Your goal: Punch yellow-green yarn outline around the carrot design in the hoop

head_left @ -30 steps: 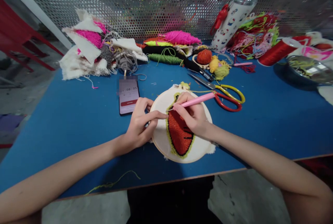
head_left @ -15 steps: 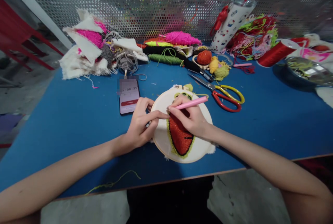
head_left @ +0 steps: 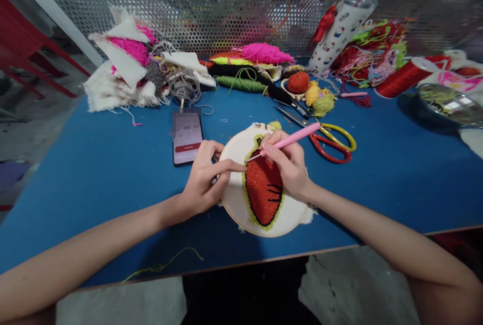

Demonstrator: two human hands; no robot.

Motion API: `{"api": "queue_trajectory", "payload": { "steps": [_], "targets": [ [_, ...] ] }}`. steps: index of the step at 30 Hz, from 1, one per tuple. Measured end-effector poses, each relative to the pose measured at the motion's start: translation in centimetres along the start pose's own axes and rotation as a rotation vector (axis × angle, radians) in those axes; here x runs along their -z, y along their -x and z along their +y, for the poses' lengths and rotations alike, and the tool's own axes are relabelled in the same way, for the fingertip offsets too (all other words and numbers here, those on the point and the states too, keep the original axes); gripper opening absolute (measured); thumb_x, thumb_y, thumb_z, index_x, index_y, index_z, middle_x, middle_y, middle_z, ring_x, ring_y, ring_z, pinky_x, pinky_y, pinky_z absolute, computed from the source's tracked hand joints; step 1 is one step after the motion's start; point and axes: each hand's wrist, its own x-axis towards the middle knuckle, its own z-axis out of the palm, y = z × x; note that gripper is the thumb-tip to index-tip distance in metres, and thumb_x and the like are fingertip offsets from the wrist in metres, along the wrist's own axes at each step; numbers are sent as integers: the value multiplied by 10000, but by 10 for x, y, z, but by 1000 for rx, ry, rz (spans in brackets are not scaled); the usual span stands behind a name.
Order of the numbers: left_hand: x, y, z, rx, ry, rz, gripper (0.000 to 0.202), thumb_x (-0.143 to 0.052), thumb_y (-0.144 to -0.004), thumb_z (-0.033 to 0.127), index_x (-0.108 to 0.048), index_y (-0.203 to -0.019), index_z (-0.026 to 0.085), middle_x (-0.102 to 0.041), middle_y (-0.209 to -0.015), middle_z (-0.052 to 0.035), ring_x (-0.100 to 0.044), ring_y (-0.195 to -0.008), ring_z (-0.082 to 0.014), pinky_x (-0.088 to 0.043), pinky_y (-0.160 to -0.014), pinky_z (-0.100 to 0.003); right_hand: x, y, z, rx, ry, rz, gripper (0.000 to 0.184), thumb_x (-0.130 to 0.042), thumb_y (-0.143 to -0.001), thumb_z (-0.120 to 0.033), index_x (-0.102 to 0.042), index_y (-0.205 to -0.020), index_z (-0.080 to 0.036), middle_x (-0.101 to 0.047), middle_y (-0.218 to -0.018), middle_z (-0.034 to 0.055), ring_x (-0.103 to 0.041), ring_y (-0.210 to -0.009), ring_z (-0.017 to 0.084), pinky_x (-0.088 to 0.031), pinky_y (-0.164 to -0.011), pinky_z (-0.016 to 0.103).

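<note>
A round embroidery hoop point(head_left: 231, 191) with white fabric lies tilted on the table. On its fabric is a red, looped-yarn shape point(head_left: 260, 191) with a black outline, a yellow-green border and short black lines at its right. My left hand point(head_left: 207, 176) grips the hoop's left rim, thumb and index finger on the front, other fingers partly hidden behind. Its index fingertip presses beside the shape's left edge. Pinched in my right hand point(head_left: 290, 164) is a pink-handled punch needle point(head_left: 296, 136); its thin metal shaft points left, toward the border near that fingertip.
Scissors point(head_left: 320, 136) with red and yellow handles lie right of the hoop, a phone point(head_left: 187, 139) left. Behind are yarn bundles point(head_left: 241, 83), fabric scraps point(head_left: 124, 63), a tumbler point(head_left: 339, 33), a red thread spool point(head_left: 403, 78) and a metal bowl point(head_left: 449, 101). Loose green yarn point(head_left: 162, 266) lies near the front edge.
My right hand has shifted slightly right and lifted its needle back from the fabric, exposing the metal shaft and more of the red shape. My left hand stays put.
</note>
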Motion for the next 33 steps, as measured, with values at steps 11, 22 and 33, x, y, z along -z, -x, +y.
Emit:
{"api": "queue_trajectory", "payload": {
  "steps": [11,22,33],
  "targets": [
    [5,-1,4,4,-18,-22,331,-414,-965,202,-738,-898,206,-484,-930,-63,-470,-924,-194,-433,-805,-358,-7,2,-6,251,375,-151,122,-552,-905,-183,-521,-796,-229,-544,-739,-10,-535,-708,149,-416,-690,338],
    [3,-2,6,22,-44,-35,317,-389,-956,148,-704,-960,185,-486,-953,-66,-465,-928,-195,-422,-823,-355,-10,0,-5,379,618,-177,105,-577,-896,-171,-573,-805,-222,-653,-738,-4,-565,-715,163,-414,-725,359],
    [3,-8,17,74,-423,-182,368,-350,-993,285,-600,-1218,137,-618,-1180,-163,-514,-1031,-289,-396,-841,-432,-6,-1,-2,303,591,-117,100,-583,-902,-221,-591,-802,-229,-639,-753,10,-586,-746,181,-455,-737,377]
  ]
}}
